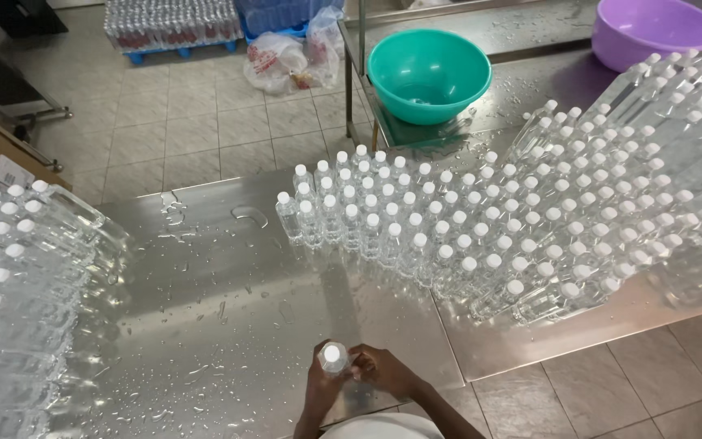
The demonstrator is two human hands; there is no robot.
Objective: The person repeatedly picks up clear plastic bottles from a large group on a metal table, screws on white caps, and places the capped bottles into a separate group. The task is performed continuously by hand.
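Note:
Both my hands hold one small clear bottle (333,356) with a white cap, upright, near the front edge of the wet steel table (229,309). My left hand (322,384) wraps its left side and my right hand (383,370) grips its right side. A large block of several identical capped bottles (497,219) stands upright across the table's right half. Another group of capped bottles (2,276) fills the left end.
A teal bowl (428,73) and a purple bowl (652,28) sit on a second steel table behind. On the tiled floor lie a plastic bag (290,57) and shrink-wrapped bottle packs (168,24). Water drops cover the table.

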